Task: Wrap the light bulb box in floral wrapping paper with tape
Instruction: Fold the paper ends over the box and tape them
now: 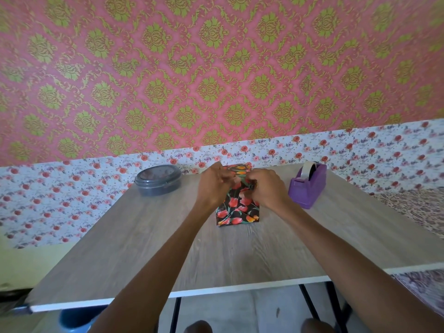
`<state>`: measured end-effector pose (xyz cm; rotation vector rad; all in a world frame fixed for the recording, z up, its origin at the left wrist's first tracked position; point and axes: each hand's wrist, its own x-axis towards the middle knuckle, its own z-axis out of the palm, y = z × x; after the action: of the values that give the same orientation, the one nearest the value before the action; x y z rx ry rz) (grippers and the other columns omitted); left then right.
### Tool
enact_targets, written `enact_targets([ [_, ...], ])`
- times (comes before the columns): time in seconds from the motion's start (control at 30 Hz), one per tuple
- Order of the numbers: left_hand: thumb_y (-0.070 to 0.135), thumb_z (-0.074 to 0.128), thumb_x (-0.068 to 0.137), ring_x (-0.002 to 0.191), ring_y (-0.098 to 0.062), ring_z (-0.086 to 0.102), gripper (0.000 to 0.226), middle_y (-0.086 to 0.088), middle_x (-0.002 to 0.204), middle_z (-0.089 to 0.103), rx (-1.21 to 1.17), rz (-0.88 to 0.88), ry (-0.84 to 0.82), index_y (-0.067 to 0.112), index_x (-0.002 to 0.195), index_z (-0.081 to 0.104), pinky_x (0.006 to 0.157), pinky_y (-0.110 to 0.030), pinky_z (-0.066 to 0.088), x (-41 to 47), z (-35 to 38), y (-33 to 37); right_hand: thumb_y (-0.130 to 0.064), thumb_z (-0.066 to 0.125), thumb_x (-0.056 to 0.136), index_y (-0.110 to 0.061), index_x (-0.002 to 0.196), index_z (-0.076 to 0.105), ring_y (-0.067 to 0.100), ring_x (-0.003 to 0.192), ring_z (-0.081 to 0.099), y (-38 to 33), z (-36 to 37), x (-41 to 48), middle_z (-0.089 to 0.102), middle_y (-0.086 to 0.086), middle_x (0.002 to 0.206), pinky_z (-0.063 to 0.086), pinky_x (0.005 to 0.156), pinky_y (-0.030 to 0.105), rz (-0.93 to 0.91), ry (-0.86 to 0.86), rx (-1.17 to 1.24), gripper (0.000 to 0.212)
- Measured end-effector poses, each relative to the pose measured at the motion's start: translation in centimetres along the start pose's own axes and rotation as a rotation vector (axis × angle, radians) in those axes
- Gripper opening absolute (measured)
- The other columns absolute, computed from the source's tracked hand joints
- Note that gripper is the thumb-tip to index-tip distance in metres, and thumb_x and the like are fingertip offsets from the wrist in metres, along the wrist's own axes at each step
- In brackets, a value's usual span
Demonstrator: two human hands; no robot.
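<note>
Centre: upright box [236,209] wrapped in black red-tulip paper, on grey wood-grain surface [168,248]; left hand [216,186] and right hand [266,188] both pinch its top folds. Right: purple plastic tape dispenser [307,188].

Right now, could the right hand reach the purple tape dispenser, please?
Probably yes: the tape dispenser stands beside the right hand with bare table between, though that hand is gripping the wrapped box.
</note>
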<state>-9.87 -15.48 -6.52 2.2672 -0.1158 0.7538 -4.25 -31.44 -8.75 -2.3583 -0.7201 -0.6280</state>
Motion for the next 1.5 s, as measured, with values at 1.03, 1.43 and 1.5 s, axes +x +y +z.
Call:
enact_targets([
  [1.03, 0.023, 0.057, 0.092, 0.071, -0.023, 0.068, 0.022, -0.002, 0.088, 0.074, 0.467, 0.593, -0.094, 0.015, 0.099, 0.076, 0.061, -0.039, 0.055, 0.8, -2.8, -1.4, 0.004, 0.039, 0.090, -0.025, 0.120, 0.069, 0.021, 0.074, 0.060, 0.5, -1.7, 5.0, 0.068, 0.006, 0.109, 0.044, 0.063, 0.029, 0.073, -0.526, -0.024, 0.051],
  [1.43, 0.007, 0.069, 0.088, 0.080, -0.016, 0.070, 0.019, -0.003, 0.095, 0.075, 0.245, 0.438, -0.085, 0.013, 0.104, 0.075, 0.072, -0.038, 0.059, 0.2, -2.4, -0.7, -0.001, 0.049, 0.093, -0.026, 0.112, 0.071, 0.023, 0.099, 0.063, 0.6, -1.4, 4.9, 0.068, 0.003, 0.114, 0.052, 0.088, 0.041, 0.049, -0.504, 0.029, 0.039],
  [1.5, 0.006, 0.066, 0.089, 0.080, -0.020, 0.070, 0.021, -0.003, 0.096, 0.075, 0.292, 0.495, -0.087, 0.015, 0.106, 0.075, 0.070, -0.039, 0.058, 0.2, -2.5, -0.9, 0.004, 0.046, 0.090, -0.024, 0.109, 0.071, 0.022, 0.095, 0.062, 0.3, -1.6, 4.9, 0.066, 0.001, 0.106, 0.052, 0.082, 0.038, 0.063, -0.504, 0.043, 0.042],
])
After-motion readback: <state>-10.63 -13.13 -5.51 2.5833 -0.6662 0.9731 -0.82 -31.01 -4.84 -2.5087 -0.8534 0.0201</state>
